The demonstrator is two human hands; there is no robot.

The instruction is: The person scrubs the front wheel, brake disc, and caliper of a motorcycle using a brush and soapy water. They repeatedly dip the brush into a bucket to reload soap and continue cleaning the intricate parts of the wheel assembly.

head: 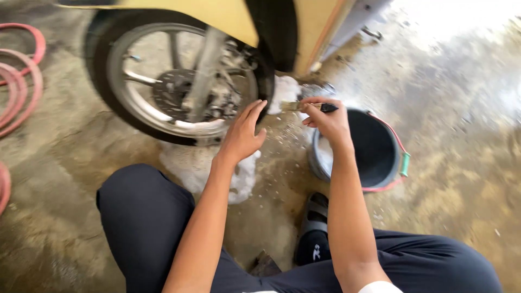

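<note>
A small brush (312, 106) with a dark handle is pinched in the right hand (328, 122), fingers closed round it, bristle end pointing left toward the wheel (179, 76). It is held in the air just above the near-left rim of the dark bucket (380, 149), between bucket and tyre. The left hand (244, 133) holds nothing — its fingers are spread and nearly straight, resting against or just beside the right edge of the tyre; actual contact cannot be told for certain.

Several risks can be judged from this arrangement. The floor (461, 108) is wet, and white foam (239, 173) lies in a heap under the wheel and near the sandalled foot (315, 228), so footing could be lost when weight is shifted from the crouch. The left fingers lie close to the spokes and the brake disc (176, 92); should the wheel be turned, they could be caught or scraped. The brush is gripped only near its end, and with soapy fingers it could slip and fall into the bucket or onto the gritty floor, where dirt would be picked up and then rubbed against the metal. The bucket stands just beside the right forearm — a careless sweep of the arm could tip it. The pink hose (21, 81) lies coiled at far left, well apart.
</note>
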